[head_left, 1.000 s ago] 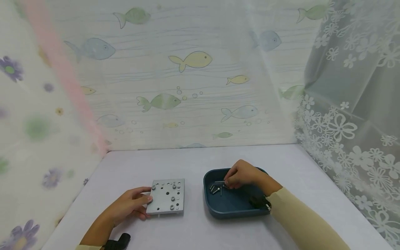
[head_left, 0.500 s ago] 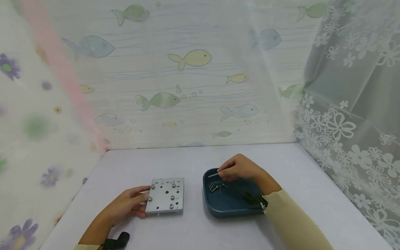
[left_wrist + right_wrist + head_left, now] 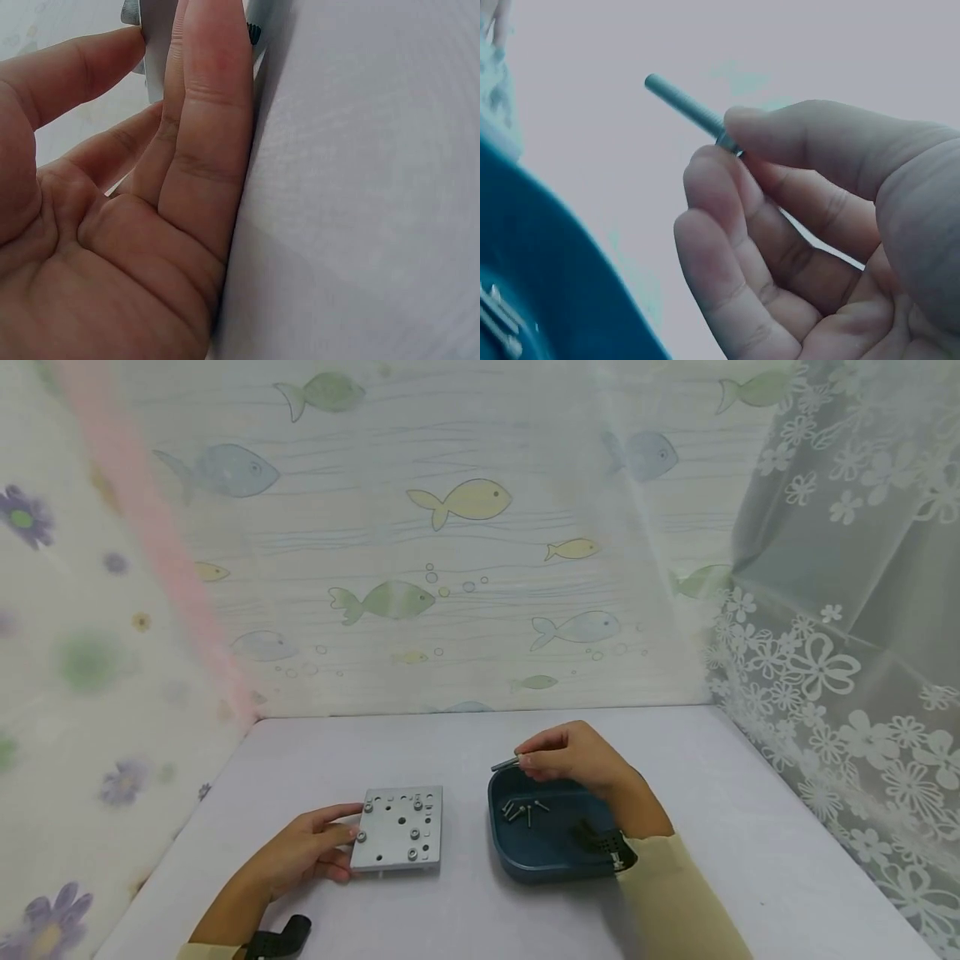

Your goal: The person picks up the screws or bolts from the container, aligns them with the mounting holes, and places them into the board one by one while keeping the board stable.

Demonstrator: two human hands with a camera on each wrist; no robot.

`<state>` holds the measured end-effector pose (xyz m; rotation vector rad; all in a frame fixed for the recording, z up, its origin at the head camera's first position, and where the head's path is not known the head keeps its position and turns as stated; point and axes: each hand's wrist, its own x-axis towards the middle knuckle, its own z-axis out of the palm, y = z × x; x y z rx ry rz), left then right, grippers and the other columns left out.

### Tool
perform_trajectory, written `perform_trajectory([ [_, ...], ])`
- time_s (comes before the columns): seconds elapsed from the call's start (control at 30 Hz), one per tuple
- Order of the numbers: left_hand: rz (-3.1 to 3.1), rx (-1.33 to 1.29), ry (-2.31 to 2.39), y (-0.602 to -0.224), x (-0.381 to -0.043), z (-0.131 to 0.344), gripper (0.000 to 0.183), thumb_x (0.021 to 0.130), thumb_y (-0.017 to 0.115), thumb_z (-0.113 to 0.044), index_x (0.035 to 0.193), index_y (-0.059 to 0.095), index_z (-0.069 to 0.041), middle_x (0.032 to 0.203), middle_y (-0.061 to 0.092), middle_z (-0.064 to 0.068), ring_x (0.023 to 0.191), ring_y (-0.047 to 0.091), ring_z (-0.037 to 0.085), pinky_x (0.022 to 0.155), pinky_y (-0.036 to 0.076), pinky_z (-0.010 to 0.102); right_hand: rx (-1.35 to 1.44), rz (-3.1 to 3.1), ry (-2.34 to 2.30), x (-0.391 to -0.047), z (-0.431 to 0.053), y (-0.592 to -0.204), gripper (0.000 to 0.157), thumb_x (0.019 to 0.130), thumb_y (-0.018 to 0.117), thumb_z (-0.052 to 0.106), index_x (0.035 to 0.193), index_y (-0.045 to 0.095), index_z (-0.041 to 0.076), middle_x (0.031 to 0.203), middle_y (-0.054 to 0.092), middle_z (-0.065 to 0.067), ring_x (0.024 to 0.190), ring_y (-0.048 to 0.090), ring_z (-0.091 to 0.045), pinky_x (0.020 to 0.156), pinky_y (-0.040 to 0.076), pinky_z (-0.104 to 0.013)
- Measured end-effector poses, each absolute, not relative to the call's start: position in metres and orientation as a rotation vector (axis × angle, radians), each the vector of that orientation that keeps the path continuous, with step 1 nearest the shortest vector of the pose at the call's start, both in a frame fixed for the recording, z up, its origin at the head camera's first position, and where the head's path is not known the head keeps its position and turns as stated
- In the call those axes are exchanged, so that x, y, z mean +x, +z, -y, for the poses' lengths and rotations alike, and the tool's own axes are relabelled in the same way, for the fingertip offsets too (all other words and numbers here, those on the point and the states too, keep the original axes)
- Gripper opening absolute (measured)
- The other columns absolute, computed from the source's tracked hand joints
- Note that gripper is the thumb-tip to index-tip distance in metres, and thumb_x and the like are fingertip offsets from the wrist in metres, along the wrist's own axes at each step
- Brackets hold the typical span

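My left hand (image 3: 300, 852) grips the left edge of a square silver metal plate (image 3: 390, 842), thumb at its top and other fingers lower down. Several socket-head bolts (image 3: 415, 834) stand in holes of the plate, and other holes are bare. In the left wrist view a bolt's dark threaded end (image 3: 254, 34) pokes out below the plate. Between thumb and fingertips, my right hand (image 3: 577, 762) pinches a long bolt (image 3: 682, 103) by its head end, the shank pointing away from the fingers. That hand is above the far left part of a dark blue tray (image 3: 547, 867).
Several loose smaller screws (image 3: 517, 812) lie in the tray's left part. White cloth covers the table (image 3: 465, 910). A fish-patterned curtain (image 3: 465, 652) hangs behind it, with more curtains at both sides.
From among the screws in the tray, my right hand has lifted the long bolt up to rim height. My left thumb has drawn back slightly, uncovering a bolt at the plate's left edge.
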<state>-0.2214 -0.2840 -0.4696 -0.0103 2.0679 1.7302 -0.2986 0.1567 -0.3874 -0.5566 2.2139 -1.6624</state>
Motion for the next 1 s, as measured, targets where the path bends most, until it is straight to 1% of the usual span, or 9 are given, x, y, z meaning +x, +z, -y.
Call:
perform_trajectory([
  [0.17, -2.072, -0.026, 1.725, -0.47, -0.221, 0.285, 0.076, 0.102, 0.067, -0.033, 0.162, 0.031, -0.006, 0.121, 0.069, 0.013, 0.084, 0.073, 0.026, 0.075, 0.065, 0.04, -0.61, -2.238, -1.648, -0.291, -0.144, -0.385, 0.027, 0.092, 0.08, 0.023, 0.114, 0.079, 0.008, 0.112, 0.077, -0.008, 0.097, 0.074, -0.023, 0.088, 0.063, -0.037],
  [0.33, -2.102, -0.035, 1.709, -0.468, -0.22, 0.284, 0.074, 0.101, 0.067, -0.034, 0.161, 0.033, -0.007, 0.125, 0.066, 0.016, 0.084, 0.073, 0.026, 0.076, 0.065, 0.04, -0.64, -2.281, -1.582, -0.283, -0.125, -0.387, 0.02, 0.092, 0.08, 0.027, 0.108, 0.082, 0.016, 0.109, 0.077, -0.004, 0.097, 0.074, -0.022, 0.087, 0.063, -0.036],
  [0.47, -2.108, -0.032, 1.706, -0.468, -0.22, 0.284, 0.074, 0.101, 0.068, -0.035, 0.161, 0.034, -0.007, 0.126, 0.064, 0.018, 0.084, 0.073, 0.026, 0.076, 0.065, 0.04, -0.701, -2.303, -1.532, -0.277, -0.107, -0.393, 0.016, 0.092, 0.08, 0.029, 0.105, 0.082, 0.02, 0.104, 0.078, -0.002, 0.092, 0.072, -0.023, 0.087, 0.063, -0.045],
  [0.57, -2.098, -0.031, 1.71, -0.469, -0.221, 0.284, 0.074, 0.101, 0.068, -0.035, 0.161, 0.034, -0.006, 0.123, 0.065, 0.017, 0.084, 0.073, 0.026, 0.076, 0.065, 0.04, -0.739, -2.315, -1.504, -0.272, -0.096, -0.399, 0.014, 0.092, 0.08, 0.03, 0.103, 0.083, 0.023, 0.1, 0.078, 0.001, 0.088, 0.071, -0.022, 0.085, 0.061, -0.05],
  [0.63, -2.096, -0.03, 1.712, -0.47, -0.221, 0.284, 0.075, 0.101, 0.068, -0.035, 0.161, 0.034, -0.006, 0.121, 0.065, 0.017, 0.083, 0.073, 0.026, 0.076, 0.065, 0.04, -0.753, -2.328, -1.488, -0.269, -0.09, -0.402, 0.012, 0.092, 0.08, 0.031, 0.102, 0.083, 0.025, 0.098, 0.078, 0.003, 0.086, 0.07, -0.02, 0.08, 0.061, -0.047],
  [0.77, -2.1, -0.029, 1.715, -0.471, -0.222, 0.284, 0.075, 0.101, 0.068, -0.035, 0.161, 0.034, -0.006, 0.121, 0.065, 0.017, 0.082, 0.072, 0.025, 0.075, 0.065, 0.04, -0.786, -2.367, -1.453, -0.263, -0.078, -0.406, 0.011, 0.091, 0.08, 0.031, 0.101, 0.083, 0.027, 0.096, 0.078, 0.008, 0.084, 0.069, -0.017, 0.074, 0.06, -0.036],
  [0.87, -2.1, -0.03, 1.717, -0.471, -0.222, 0.284, 0.075, 0.1, 0.069, -0.035, 0.16, 0.034, -0.006, 0.121, 0.065, 0.017, 0.082, 0.072, 0.025, 0.075, 0.065, 0.04, -0.824, -2.399, -1.425, -0.259, -0.07, -0.408, 0.011, 0.091, 0.081, 0.03, 0.101, 0.083, 0.025, 0.096, 0.077, 0.012, 0.084, 0.069, -0.014, 0.072, 0.058, -0.031],
  [1.0, -2.099, -0.028, 1.72, -0.47, -0.221, 0.284, 0.075, 0.1, 0.069, -0.035, 0.16, 0.035, -0.006, 0.121, 0.065, 0.018, 0.082, 0.072, 0.025, 0.075, 0.065, 0.04, -0.874, -2.424, -1.393, -0.254, -0.06, -0.412, 0.013, 0.091, 0.081, 0.028, 0.101, 0.084, 0.021, 0.095, 0.077, 0.014, 0.081, 0.069, -0.01, 0.068, 0.057, -0.027],
])
